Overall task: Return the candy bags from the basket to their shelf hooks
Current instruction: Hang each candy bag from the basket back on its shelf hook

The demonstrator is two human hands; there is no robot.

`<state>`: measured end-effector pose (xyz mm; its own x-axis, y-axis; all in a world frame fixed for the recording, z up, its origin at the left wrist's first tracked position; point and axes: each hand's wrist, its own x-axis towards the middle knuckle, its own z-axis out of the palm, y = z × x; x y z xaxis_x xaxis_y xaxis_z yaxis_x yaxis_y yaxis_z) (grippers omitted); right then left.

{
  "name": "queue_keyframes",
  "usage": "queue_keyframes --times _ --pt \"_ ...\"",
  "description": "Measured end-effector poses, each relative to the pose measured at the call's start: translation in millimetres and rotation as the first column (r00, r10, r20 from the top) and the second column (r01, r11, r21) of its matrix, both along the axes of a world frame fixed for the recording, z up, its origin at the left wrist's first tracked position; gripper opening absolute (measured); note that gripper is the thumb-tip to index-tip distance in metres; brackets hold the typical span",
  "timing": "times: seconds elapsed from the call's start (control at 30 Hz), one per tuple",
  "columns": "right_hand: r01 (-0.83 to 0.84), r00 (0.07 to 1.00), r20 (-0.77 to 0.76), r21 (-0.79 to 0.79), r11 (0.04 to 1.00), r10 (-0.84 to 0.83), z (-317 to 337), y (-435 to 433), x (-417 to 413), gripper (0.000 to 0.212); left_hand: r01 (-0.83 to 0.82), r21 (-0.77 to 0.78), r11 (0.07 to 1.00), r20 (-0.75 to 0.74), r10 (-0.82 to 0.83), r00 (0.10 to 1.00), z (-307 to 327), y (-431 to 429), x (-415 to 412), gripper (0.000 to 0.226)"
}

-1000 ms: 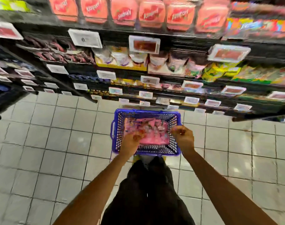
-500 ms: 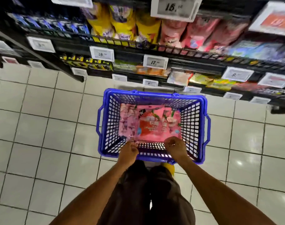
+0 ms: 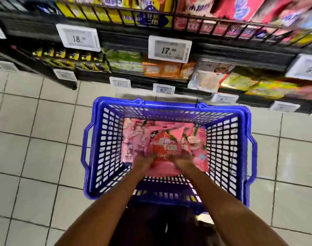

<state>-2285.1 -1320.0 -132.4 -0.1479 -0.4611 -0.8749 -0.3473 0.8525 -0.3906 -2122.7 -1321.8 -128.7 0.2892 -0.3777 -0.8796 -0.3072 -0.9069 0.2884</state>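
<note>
Blue plastic basket [image 3: 105, 148] sits on the tiled floor [image 3: 36, 139] in front of the shelving, w/ a small pile of pink candy bags [image 3: 136, 139] lying flat on its bottom. Both arms reach down into it from the near rim. Left hand [image 3: 142, 162] is at the lower-left edge of the top bag [image 3: 169, 146], a red-and-pink pack w/ strawberry print; right hand [image 3: 184, 163] is at its lower-right edge. Both hands touch the pack, but motion blur smears the fingers, so can't tell whether they're clenched on it or just resting open against it. Top bag lies roughly centred in the basket, overlapping a paler pink bag on the left and another pink one [image 3: 200, 151] on the right; more pink shows at the far end behind them. Basket's side handles are folded down outside the walls, left and right. Beyond the basket, low shelves [image 3: 126, 41] carry packed snacks: yellow packs top left, red/pink packs top right, orange boxes [image 3: 162, 69] mid, green and yellow bags to the right. White price tags hang off the shelf edges; one reads 18 [image 3: 78, 39], another 17 [image 3: 169, 49], lower ones too blurred to read. Person's dark trousers [image 3: 157, 226] show between the forearms at the bottom edge.
</note>
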Motion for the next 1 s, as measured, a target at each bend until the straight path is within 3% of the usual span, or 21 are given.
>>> queue_keyframes --times 0.03,0.17,0.27,0.33,0.37,0.5,0.6,0.73,0.9,1.0 --pt "0.035 0.999 0.036 0.017 0.999 -0.035 8 1 -4 0.035 -0.035 -0.007 0.999 -0.034 0.035 0.999 13 -2 1 0.019" --pt "0.267 0.935 0.229 0.05 0.962 -0.271 84 22 -32 0.049 -0.131 -0.093 0.987 -0.083 0.123 0.989 83 3 -3 0.021" --pt "0.371 0.888 0.295 -0.002 0.929 -0.354 175 38 -50 0.046 -0.261 -0.179 0.949 -0.197 0.225 0.954 169 4 -14 0.034" --pt "0.393 0.851 0.396 -0.042 0.919 -0.346 246 43 -62 0.052 -0.211 -0.18 0.961 -0.306 0.149 0.94 239 3 -23 0.062" --pt "0.395 0.826 0.459 -0.056 0.917 -0.328 281 45 -67 0.055 -0.189 -0.186 0.964 -0.35 0.115 0.93 275 3 -28 0.066" --pt "0.417 0.76 0.604 -0.17 0.893 -0.24 421 44 -84 0.062 -0.166 -0.342 0.925 -0.352 0.038 0.935 411 1 -48 0.033" --pt "0.491 0.778 0.576 -0.309 0.815 -0.251 511 35 -89 0.07 -0.132 -0.489 0.862 -0.371 -0.068 0.926 504 -8 -61 0.019" --pt "0.563 0.79 0.552 -0.48 0.673 -0.267 615 16 -90 0.048 -0.089 -0.635 0.767 -0.337 -0.171 0.926 606 -29 -75 0.037" --pt "0.592 0.804 0.508 -0.635 0.496 -0.309 709 13 -100 0.055 -0.043 -0.791 0.61 -0.29 -0.312 0.905 701 -41 -94 0.047" --pt "0.596 0.802 0.501 -0.704 0.386 -0.325 748 15 -110 0.045 -0.026 -0.864 0.502 -0.232 -0.353 0.906 747 -42 -106 0.044"
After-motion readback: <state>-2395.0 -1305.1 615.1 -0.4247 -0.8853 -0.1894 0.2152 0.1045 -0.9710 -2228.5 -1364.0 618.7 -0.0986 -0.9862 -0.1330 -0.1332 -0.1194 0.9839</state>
